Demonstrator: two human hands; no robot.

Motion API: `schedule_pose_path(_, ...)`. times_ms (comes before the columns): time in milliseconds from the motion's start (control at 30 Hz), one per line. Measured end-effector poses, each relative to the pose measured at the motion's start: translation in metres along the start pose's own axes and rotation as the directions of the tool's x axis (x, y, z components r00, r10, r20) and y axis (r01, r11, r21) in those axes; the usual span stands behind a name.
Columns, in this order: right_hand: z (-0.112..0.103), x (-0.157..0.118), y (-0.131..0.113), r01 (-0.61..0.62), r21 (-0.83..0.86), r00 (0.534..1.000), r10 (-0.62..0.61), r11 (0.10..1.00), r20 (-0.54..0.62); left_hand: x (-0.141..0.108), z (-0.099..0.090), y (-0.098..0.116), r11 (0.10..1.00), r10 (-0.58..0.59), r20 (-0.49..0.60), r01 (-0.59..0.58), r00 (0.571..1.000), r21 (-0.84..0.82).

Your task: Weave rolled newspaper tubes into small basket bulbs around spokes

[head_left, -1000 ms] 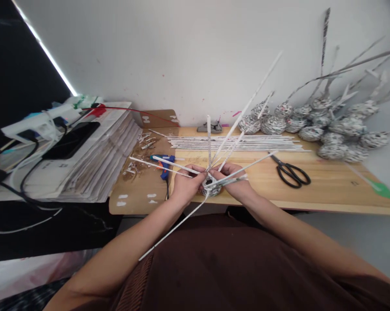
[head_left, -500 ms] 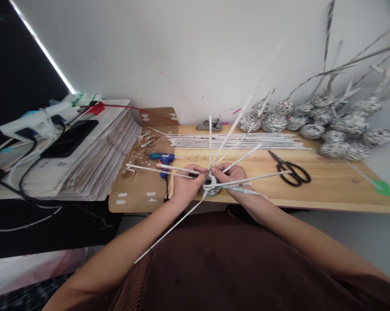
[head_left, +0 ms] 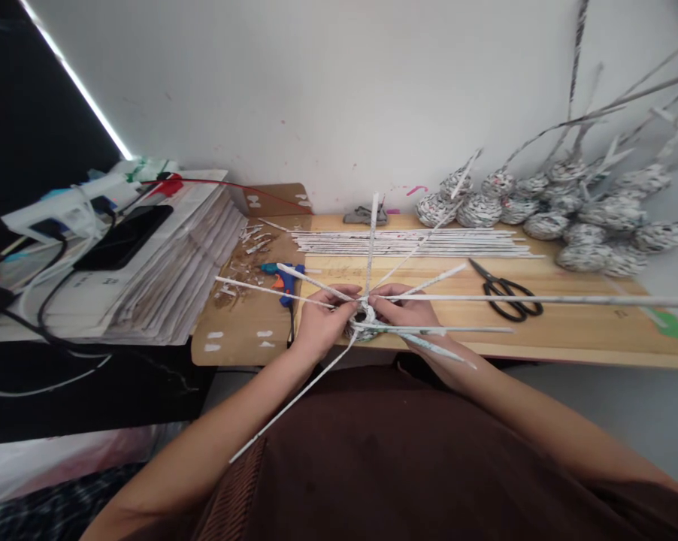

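A pale wall [head_left: 294,98] stands behind your wooden worktop [head_left: 587,342], with a sheet of cardboard [head_left: 234,323] along its left end and a stack of paper [head_left: 204,252] beyond that, a phone [head_left: 123,237] lying on it. Your woven paper piece [head_left: 366,333] sits at the near edge, directly between your two hands, its small opening turned up toward you.

Your left hand [head_left: 325,321] grips it from the left, thumb and fingers pinched at the far rim. Your right hand [head_left: 410,312] grips from the right, its thumb tip at that same far rim, nearly meeting the other thumb. Exactly what lies under the fingertips is too small to tell.

The relation that counts is the long paper tube [head_left: 576,301]: it starts at the far rim by your right thumb, passes over that hand and points right, roughly parallel to the near edge, crossing in front of the scissors [head_left: 505,289]. Your right hand is clearly the nearer one to it. Shorter paper spokes [head_left: 371,248] fan from the piece to the left, far, right and near-left.

Farther off lie a row of loose tubes [head_left: 474,244] and, at far right, clustered woven balls [head_left: 479,210]. A blue glue gun [head_left: 289,282] rests left of your left hand.
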State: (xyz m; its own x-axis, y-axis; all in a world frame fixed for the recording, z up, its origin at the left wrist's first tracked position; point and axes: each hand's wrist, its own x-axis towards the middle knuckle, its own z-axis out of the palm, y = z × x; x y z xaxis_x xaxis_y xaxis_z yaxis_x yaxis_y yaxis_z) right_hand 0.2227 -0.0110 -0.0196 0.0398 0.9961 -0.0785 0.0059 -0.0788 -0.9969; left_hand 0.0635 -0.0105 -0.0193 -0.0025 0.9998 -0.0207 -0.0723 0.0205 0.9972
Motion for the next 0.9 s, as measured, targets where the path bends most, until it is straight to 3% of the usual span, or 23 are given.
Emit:
schedule_pose_path(200, -0.002, -0.003, -0.011, 0.010, -0.075, 0.998, -0.005, 0.997, 0.060, 0.003, 0.000, 0.000, 0.998, 0.026, 0.069, -0.029, 0.997, 0.051)
schedule_pose_path(367, -0.007, -0.005, -0.014, 0.068, -0.117, 0.990, -0.053, 0.991, 0.128, 0.007, 0.000, -0.003, 0.991, 0.069, 0.053, -0.074, 0.996, 0.110)
schedule_pose_path(567, -0.008, -0.009, -0.016, 0.163, -0.128, 0.978, -0.144, 0.978, 0.150, 0.008, -0.001, 0.002, 1.000, 0.019, 0.097, -0.021, 0.995, 0.021)
schedule_pose_path(733, -0.008, -0.008, -0.018, 0.061, -0.057, 0.982, -0.050, 0.997, 0.180, 0.007, 0.000, 0.007, 0.999, 0.008, 0.103, -0.011, 0.995, 0.030)
schedule_pose_path(900, -0.009, -0.005, -0.019, -0.084, 0.012, 0.990, 0.082, 0.996, 0.112, 0.006, 0.001, 0.006, 0.999, 0.008, 0.082, -0.012, 0.997, 0.042)
